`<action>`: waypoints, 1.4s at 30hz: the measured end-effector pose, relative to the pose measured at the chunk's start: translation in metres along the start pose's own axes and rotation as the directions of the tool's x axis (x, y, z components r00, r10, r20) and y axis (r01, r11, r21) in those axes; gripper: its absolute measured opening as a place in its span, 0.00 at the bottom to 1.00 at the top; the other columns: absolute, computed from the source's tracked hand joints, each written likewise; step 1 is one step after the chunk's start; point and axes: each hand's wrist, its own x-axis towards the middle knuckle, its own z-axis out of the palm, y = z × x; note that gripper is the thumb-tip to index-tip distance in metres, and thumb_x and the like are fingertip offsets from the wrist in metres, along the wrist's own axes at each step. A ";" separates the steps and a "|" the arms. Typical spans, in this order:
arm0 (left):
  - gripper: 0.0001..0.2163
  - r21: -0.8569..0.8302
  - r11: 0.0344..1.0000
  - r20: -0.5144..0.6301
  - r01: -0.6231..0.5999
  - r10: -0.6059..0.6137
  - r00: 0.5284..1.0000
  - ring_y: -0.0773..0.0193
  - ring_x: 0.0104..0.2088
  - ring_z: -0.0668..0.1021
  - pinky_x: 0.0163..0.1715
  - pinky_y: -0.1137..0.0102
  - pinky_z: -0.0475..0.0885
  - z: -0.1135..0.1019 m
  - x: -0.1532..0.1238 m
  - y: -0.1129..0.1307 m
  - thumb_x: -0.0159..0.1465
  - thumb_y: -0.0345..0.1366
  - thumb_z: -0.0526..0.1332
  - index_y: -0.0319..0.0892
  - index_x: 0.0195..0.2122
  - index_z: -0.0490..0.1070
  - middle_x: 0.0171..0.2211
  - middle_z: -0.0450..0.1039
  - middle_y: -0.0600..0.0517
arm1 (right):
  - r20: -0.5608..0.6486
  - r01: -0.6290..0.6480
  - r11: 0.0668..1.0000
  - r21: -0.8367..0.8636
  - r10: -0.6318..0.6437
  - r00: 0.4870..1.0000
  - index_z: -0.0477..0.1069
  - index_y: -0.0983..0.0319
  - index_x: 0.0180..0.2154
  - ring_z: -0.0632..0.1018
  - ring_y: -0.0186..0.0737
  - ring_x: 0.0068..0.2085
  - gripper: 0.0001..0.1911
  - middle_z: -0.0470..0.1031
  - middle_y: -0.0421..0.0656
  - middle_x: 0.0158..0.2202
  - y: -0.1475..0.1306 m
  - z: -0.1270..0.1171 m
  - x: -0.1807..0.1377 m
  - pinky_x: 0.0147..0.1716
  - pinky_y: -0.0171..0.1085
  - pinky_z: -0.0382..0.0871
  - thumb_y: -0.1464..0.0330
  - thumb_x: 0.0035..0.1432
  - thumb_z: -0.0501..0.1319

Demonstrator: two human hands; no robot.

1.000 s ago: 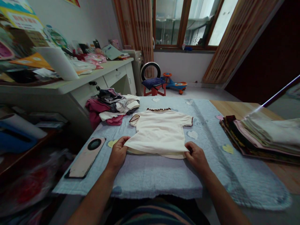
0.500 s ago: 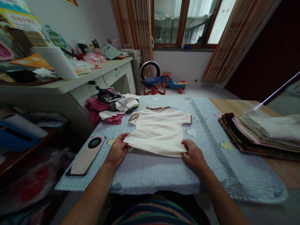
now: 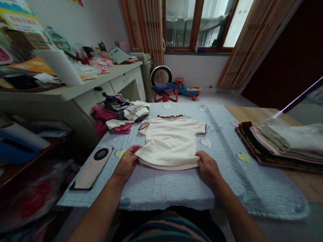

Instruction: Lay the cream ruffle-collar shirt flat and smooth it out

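Left hand [image 3: 127, 164] and right hand [image 3: 208, 166] were at the near edge of a cream T-shirt [image 3: 171, 143], the fingers [image 3: 133, 155] of both clenched on its hem, one at each side. The hem was raised slightly off the quilt and bowed, with a second fabric layer showing beneath it along the bottom edge. The T-shirt lay flat, sleeves out, mid-frame on a blue quilt [image 3: 161, 193] covering the surface, its dark-trimmed ruffled collar at the far side. Just left of the left hand lay a phone [image 3: 92, 169] on the quilt, pink-beige back up, with a round black camera bump. A loose clothes pile [image 3: 118, 114] sat just beyond the T-shirt's left sleeve, upper left of the quilt, mostly pink and white. A tall folded-fabric stack [image 3: 285, 144] sat at right of the frame, on bare wood beside the quilt. Upper left, a white drawer unit [image 3: 123, 81] carried papers and bags. A small blue-orange ride-on toy [image 3: 186, 89] stood on the floor in the background.
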 end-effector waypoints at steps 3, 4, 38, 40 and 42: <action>0.20 -0.002 0.999 0.019 0.037 -0.037 0.999 0.68 0.28 0.79 0.28 0.77 0.73 0.002 -0.002 0.001 0.45 0.37 0.76 0.41 0.38 0.74 0.30 0.78 0.55 | 0.012 -0.012 0.995 -0.098 0.014 1.000 0.66 0.59 0.32 0.73 0.42 0.35 0.08 0.72 0.44 0.32 -0.007 -0.002 0.001 0.37 0.37 0.63 0.71 0.56 0.49; 0.20 -0.002 0.999 0.025 0.047 -0.046 0.999 0.68 0.27 0.78 0.28 0.77 0.72 0.002 -0.002 0.002 0.45 0.37 0.76 0.41 0.38 0.74 0.29 0.78 0.55 | 0.018 -0.009 0.992 -0.125 0.011 1.000 0.65 0.59 0.32 0.72 0.42 0.35 0.06 0.72 0.43 0.31 -0.009 -0.002 0.001 0.36 0.37 0.62 0.71 0.55 0.51; 0.17 0.883 0.403 0.236 -0.242 0.064 0.970 0.66 0.24 0.69 0.26 0.73 0.62 -0.015 -0.044 0.022 0.57 0.38 0.56 0.42 0.44 0.75 0.24 0.69 0.57 | -0.083 -0.132 0.989 -0.064 0.127 0.988 0.66 0.60 0.38 0.74 0.43 0.36 0.10 0.73 0.43 0.34 0.003 -0.012 -0.028 0.36 0.38 0.64 0.71 0.53 0.52; 0.17 0.904 0.354 0.235 -0.239 0.056 0.970 0.66 0.22 0.68 0.25 0.73 0.61 -0.015 -0.046 0.022 0.57 0.39 0.55 0.42 0.45 0.75 0.22 0.66 0.58 | -0.056 -0.134 0.991 -0.019 0.133 0.989 0.66 0.59 0.39 0.75 0.42 0.34 0.11 0.73 0.42 0.32 0.003 -0.015 -0.029 0.34 0.37 0.63 0.71 0.53 0.52; 0.17 0.926 0.305 0.211 -0.224 0.074 0.975 0.66 0.21 0.68 0.25 0.73 0.62 -0.016 -0.046 0.021 0.57 0.39 0.55 0.42 0.45 0.75 0.20 0.65 0.58 | -0.044 -0.123 0.992 0.027 0.125 0.991 0.67 0.59 0.42 0.74 0.40 0.30 0.12 0.72 0.39 0.29 0.004 -0.019 -0.032 0.32 0.36 0.63 0.71 0.55 0.51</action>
